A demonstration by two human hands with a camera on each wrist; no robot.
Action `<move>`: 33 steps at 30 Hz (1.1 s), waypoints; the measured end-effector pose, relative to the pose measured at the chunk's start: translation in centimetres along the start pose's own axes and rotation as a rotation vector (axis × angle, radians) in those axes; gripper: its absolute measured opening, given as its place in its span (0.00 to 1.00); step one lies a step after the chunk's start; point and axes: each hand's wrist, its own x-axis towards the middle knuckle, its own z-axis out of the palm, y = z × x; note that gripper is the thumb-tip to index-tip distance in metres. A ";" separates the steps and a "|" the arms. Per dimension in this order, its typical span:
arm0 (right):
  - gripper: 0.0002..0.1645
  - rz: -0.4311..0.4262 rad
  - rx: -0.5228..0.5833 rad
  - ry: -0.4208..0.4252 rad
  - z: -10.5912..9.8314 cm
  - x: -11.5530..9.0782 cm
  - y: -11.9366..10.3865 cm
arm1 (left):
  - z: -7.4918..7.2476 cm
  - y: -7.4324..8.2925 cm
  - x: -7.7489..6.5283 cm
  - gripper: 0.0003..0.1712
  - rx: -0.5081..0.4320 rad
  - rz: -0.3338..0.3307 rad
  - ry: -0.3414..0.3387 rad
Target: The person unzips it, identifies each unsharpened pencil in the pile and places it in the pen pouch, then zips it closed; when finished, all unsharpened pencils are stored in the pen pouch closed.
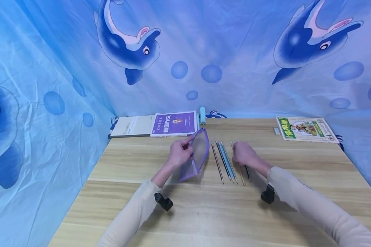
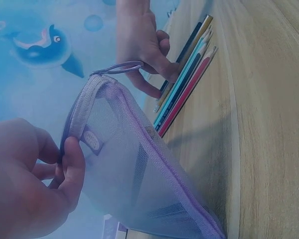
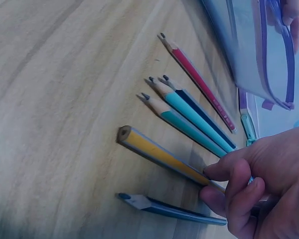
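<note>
My left hand (image 1: 180, 151) pinches the rim of a see-through mesh pencil pouch (image 2: 124, 164) with purple zip edging. The pouch's mouth gapes toward the pencils. On the table, my right hand (image 1: 245, 153) has its thumb and forefinger around a yellow pencil (image 3: 162, 157), which lies with its blunt end toward the near side. Below that hand in the right wrist view is a dark pencil (image 3: 174, 210). Two turquoise pencils (image 3: 189, 115) lie beside another dark pencil (image 1: 221, 156), and a red pencil (image 3: 202, 79) is closest to the pouch.
At the back left lie a pale Gambit book (image 1: 133, 125) and a purple booklet (image 1: 174, 124), with a turquoise object (image 1: 202, 115) beside them. A green-and-yellow booklet (image 1: 307, 129) and a small grey block (image 1: 276, 131) are at the back right. Dolphin-printed cloth hangs behind the wooden table (image 1: 204, 216).
</note>
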 end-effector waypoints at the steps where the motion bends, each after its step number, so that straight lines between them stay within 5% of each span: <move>1: 0.06 -0.003 -0.002 -0.004 0.0 0.0 0.0 | 0.0 0.0 0.0 0.29 -0.002 -0.003 -0.001; 4: 0.11 -0.014 -0.011 -0.008 0.0 0.1 -0.1 | 0.0 0.0 0.0 0.29 -0.002 -0.005 0.001; 10: 0.39 0.011 0.025 0.003 0.2 0.1 0.0 | 0.1 0.1 -0.1 0.29 -0.005 -0.007 0.008; 16: 0.48 0.059 0.166 0.022 0.1 0.0 0.0 | 0.1 0.1 -0.1 0.29 -0.001 0.000 0.011; 22: 0.48 0.036 0.372 0.072 -1.0 -0.1 -0.9 | -0.1 0.2 -0.1 0.29 0.007 -0.004 0.009; 33: 0.46 -0.035 0.574 0.186 -3.1 0.4 -4.5 | -0.3 0.1 0.0 0.29 0.022 0.014 0.008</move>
